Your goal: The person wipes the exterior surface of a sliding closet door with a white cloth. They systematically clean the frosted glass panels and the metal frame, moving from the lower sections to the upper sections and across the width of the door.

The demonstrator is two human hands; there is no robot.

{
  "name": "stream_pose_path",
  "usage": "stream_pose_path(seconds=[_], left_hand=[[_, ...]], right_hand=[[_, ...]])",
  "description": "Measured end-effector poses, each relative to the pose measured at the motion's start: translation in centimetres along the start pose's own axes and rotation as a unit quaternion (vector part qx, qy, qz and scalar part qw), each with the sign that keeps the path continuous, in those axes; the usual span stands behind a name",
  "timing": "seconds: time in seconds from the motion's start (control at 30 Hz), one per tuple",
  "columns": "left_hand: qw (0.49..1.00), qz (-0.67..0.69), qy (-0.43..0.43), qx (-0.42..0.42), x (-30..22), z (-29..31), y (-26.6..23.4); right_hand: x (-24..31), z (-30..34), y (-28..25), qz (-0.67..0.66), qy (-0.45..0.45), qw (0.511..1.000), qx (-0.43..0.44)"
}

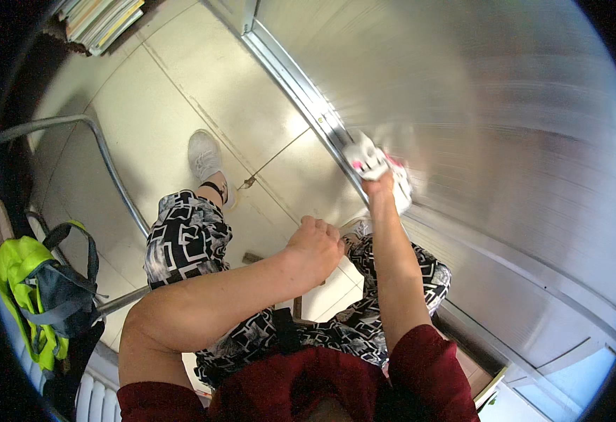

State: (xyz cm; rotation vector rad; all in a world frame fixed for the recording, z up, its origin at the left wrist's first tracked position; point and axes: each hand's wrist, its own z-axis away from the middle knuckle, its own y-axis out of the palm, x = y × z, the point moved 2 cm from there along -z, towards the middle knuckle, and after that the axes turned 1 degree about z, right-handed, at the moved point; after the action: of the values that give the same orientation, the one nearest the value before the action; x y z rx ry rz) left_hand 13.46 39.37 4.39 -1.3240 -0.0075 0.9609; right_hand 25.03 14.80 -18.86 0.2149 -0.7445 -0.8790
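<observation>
My right hand (379, 186) is closed on a white cloth (365, 159) with pink and red marks. The cloth is bunched up and lies against the shiny metal panel (491, 126), close to its lower metal rail (301, 91). Held in front of my body, my left hand (315, 251) has its fingers curled in beside my right knee. Its palm faces away, so whatever it may hold is hidden.
My shoe (204, 156) stands on the pale tiled floor (174, 77). Curved metal tubing (114, 165) rises at the left, near a lime-green and grey backpack (47, 288). Stacked books or papers (104, 24) sit at the far left. A white ribbed radiator (97, 397) is at the lower left.
</observation>
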Motion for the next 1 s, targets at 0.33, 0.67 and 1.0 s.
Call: stream_pose_path(seconds=[0.33,0.67,1.0], left_hand=[[1.0,0.013,-0.006,0.002,0.6,-0.7,-1.3],[0.996,0.0,-0.034,0.084,1.2,-0.5,-0.7],[0.888,0.257,-0.137,-0.356,4.9,-1.2,-8.3]], right_hand=[[1.6,3.7,3.5,-0.073,-0.035,0.996,0.023],[1.7,5.6,3.8,0.004,0.038,0.998,-0.042],[4.3,20.3,13.8,0.459,-0.095,0.878,0.102]])
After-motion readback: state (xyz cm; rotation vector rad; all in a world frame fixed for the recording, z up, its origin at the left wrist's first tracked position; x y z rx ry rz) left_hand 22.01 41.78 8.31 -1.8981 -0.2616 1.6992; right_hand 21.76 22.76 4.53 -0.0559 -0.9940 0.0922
